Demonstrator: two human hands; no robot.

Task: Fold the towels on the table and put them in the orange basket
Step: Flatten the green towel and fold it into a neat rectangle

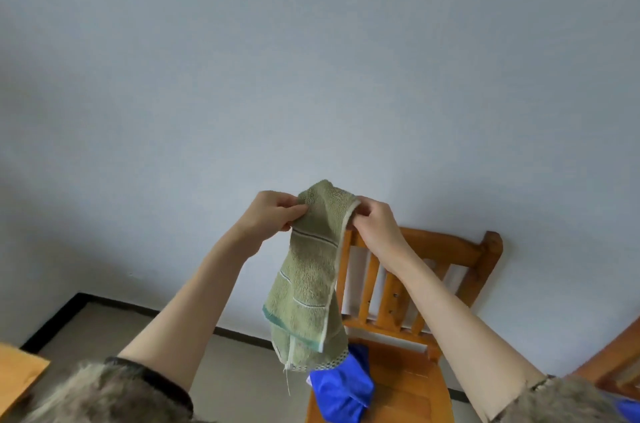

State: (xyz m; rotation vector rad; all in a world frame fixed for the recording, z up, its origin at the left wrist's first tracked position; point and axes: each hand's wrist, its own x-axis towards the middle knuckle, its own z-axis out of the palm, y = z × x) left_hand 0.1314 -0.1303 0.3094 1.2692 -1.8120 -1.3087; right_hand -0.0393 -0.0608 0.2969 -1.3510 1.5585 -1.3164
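Observation:
A green towel (310, 280) with thin stripes hangs in the air in front of the wall, held up at its top edge. My left hand (273, 211) pinches the top left corner. My right hand (375, 220) pinches the top right corner close beside it, so the towel hangs narrow and doubled, its lower end with a loose thread dangling above the chair. A blue cloth (341, 384) lies crumpled on the chair seat below the towel. No orange basket is in view.
A wooden chair (426, 249) with a slatted back stands against the pale wall, right of centre. A wooden table corner (17, 374) shows at the lower left. Another piece of wooden furniture (620, 353) pokes in at the lower right. Grey floor lies between.

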